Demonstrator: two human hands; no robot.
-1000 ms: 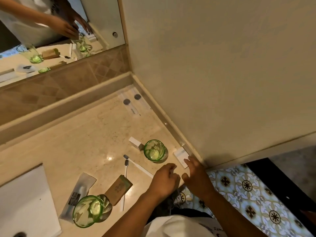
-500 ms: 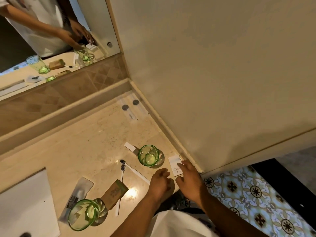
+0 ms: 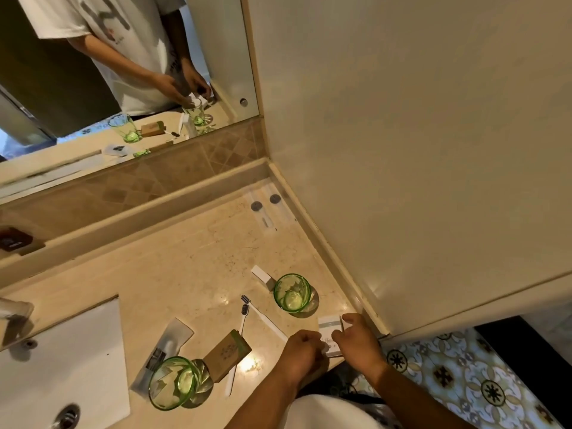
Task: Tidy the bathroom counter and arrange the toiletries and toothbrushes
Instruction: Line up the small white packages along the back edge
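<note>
Our right hand (image 3: 359, 342) and left hand (image 3: 301, 351) both pinch a small white cardboard box (image 3: 329, 328) at the beige marble counter's (image 3: 173, 274) front corner. Just beyond stands a green glass tumbler (image 3: 292, 293); two white toothbrushes (image 3: 263, 317) lie leftward.

A bathroom is shown, probably in a hotel or guest room. A beige marble counter (image 3: 173, 274) is fitted with a white inset sink (image 3: 62, 360) and backed by a wall mirror (image 3: 123, 72) above a tiled splashback (image 3: 173, 178). Guest-type supplies are laid out: two green glass tumblers (image 3: 292, 293), two toothbrushes (image 3: 263, 317), a wrapped sachet (image 3: 167, 345) and a small carton (image 3: 227, 351). Patterned floor tiles (image 3: 464, 376) are seen below.
</note>
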